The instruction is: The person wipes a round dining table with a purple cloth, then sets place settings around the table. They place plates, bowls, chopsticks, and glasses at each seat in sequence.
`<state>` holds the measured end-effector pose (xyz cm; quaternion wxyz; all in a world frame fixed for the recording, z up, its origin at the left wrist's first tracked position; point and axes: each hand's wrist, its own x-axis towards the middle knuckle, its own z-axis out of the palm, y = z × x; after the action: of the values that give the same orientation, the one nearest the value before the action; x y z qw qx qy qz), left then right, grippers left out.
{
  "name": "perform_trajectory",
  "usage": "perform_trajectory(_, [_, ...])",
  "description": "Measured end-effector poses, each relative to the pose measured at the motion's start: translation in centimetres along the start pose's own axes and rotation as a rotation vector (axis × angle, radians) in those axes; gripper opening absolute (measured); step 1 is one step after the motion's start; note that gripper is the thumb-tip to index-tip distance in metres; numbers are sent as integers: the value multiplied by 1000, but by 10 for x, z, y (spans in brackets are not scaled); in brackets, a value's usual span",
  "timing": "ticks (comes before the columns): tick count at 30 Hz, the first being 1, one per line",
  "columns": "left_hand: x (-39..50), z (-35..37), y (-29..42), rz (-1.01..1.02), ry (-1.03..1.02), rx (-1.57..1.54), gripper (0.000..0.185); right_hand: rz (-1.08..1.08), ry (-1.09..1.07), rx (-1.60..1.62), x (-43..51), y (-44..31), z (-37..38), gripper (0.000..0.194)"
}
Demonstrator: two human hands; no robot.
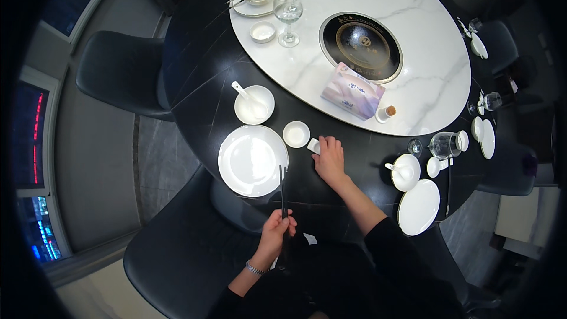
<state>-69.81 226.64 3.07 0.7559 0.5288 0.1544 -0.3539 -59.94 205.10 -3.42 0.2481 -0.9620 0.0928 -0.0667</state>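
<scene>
My left hand [278,229] grips a pair of black chopsticks [282,190] near the table's front edge, their tips pointing away from me. Their upper ends overlap the right side of a white plate [250,159]. On the black table my right hand [330,159] has its fingers and thumb around a small white chopstick rest [313,146], partly hidden under the fingers. Just left of the rest stands a small white dish [296,134]. Behind the plate, a white bowl [241,113] holds a white spoon [256,105] with its handle over the rim.
A white marble-patterned turntable [301,71] carries a tissue pack [354,91], a toothpick holder [382,117], a round black hot plate [361,46] and wine glasses [289,13]. To the right are another plate [418,208], a spoon bowl [412,175] and a glass pitcher [443,145]. Dark chairs [124,71] surround the table.
</scene>
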Motion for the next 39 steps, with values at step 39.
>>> perform_trajectory(39, [104,47,-46,760,285,1639,35,341,-353,436,-103,26,-34,22])
